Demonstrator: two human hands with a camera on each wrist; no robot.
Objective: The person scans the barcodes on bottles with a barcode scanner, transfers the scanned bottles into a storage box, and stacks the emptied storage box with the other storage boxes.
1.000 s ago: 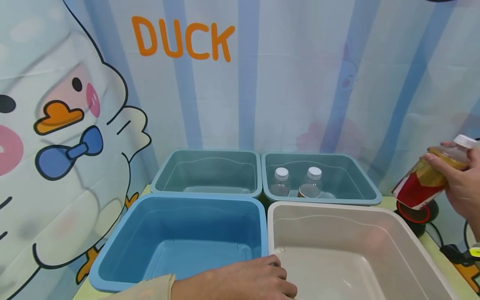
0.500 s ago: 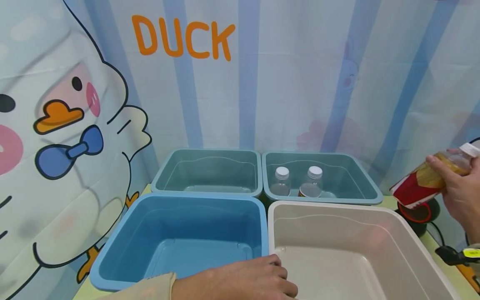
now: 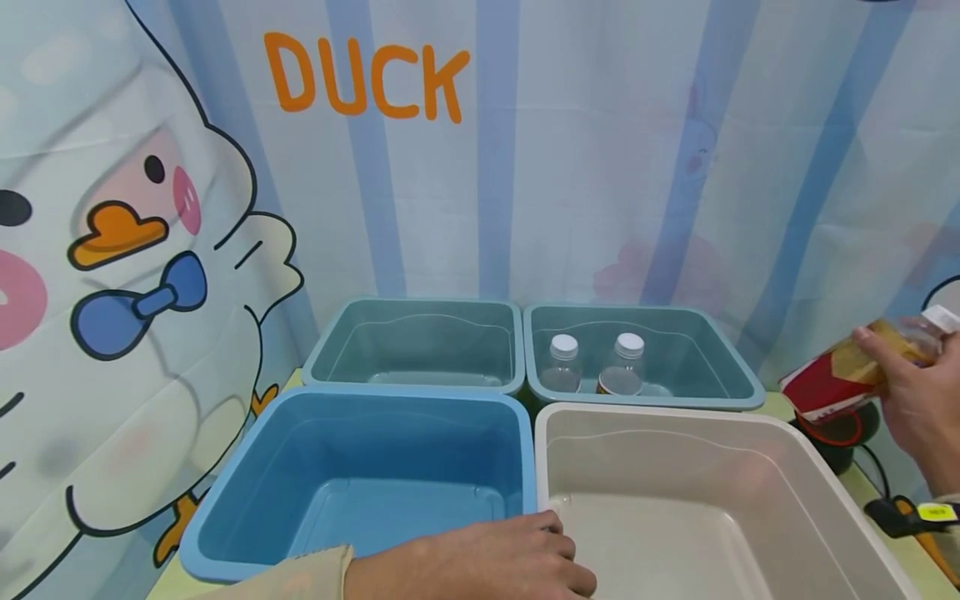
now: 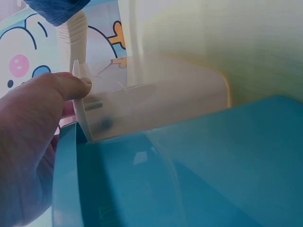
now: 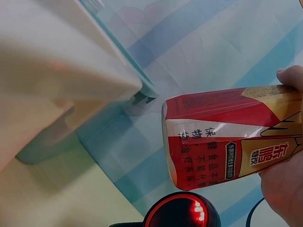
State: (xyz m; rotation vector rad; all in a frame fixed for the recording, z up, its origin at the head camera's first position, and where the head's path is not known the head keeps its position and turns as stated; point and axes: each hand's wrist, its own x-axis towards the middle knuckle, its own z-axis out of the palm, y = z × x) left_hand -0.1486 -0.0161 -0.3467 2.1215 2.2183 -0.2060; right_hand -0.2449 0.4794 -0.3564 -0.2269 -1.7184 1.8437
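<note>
My right hand (image 3: 918,400) grips a red-and-gold drink bottle (image 3: 840,375) near its white-capped end. The bottle leans, its base pointing down and left, to the right of the beige bin (image 3: 660,421). In the right wrist view, the printed label of the bottle (image 5: 227,137) faces the camera, with fingertips at the right edge. My left hand (image 3: 480,562) lies where the blue bin (image 3: 352,400) meets the beige one, at the front. The left wrist view has the thumb of the left hand (image 4: 33,127) at the beige bin's rim (image 4: 80,106), with fingers curled behind it.
Two white-capped bottles (image 3: 628,367) stand in the back right green bin (image 3: 697,350). A matching green bin (image 3: 420,333) is beside it on the left. A black device with a red ring (image 3: 843,425) and cables sits right of the beige bin. A duck-print curtain (image 3: 570,167) hangs behind.
My right hand has lowered slightly with the bottle and tipped it further toward level. The left hand and the bins have stayed in place.
</note>
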